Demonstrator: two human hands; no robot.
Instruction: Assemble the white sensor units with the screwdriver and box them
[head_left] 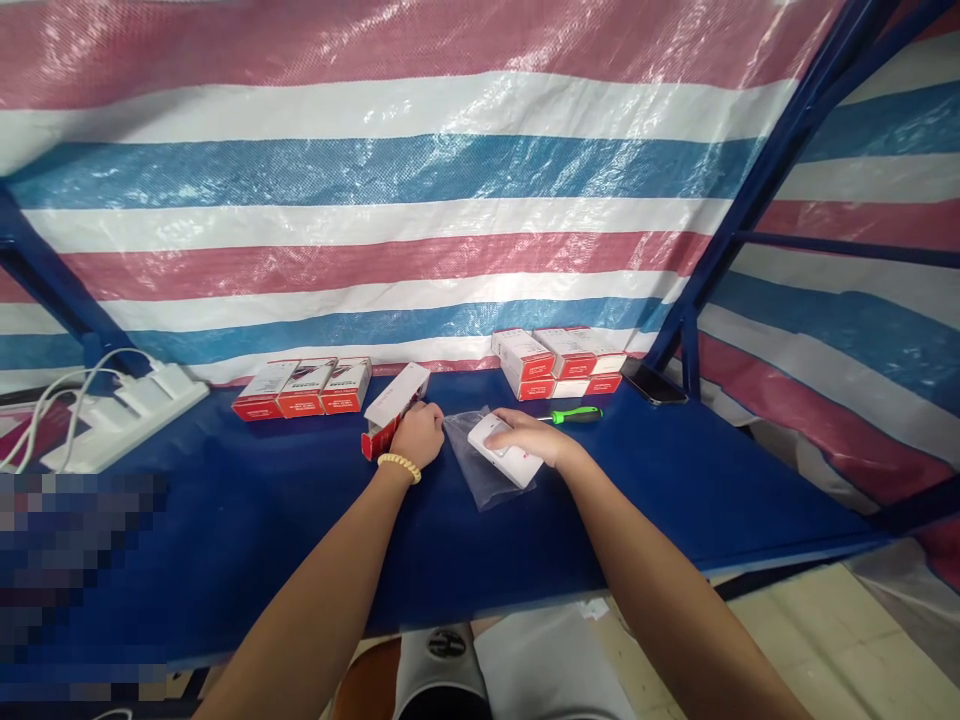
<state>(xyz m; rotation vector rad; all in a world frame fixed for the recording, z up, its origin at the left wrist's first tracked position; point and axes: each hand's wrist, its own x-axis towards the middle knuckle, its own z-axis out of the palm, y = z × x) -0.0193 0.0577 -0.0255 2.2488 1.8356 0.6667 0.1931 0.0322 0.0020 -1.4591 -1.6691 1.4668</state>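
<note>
My left hand (420,434) is closed against the right side of a red and white box (395,402), whose near end flap hangs open. My right hand (527,436) grips a white rounded plastic device (516,464), thumb lying across its top. Beneath the device a clear plastic bag (478,482) spreads over the blue table (300,530); whether the device is inside the bag I cannot tell. Just behind my right hand lies a screwdriver (577,414) with a green and black handle.
Several red and white boxes (302,388) stand in a row at the back left. More boxes (555,362) are stacked at the back right, with a black phone (654,382) beside them. A white power strip (131,410) with cables lies far left. Striped sheeting (390,170) hangs behind.
</note>
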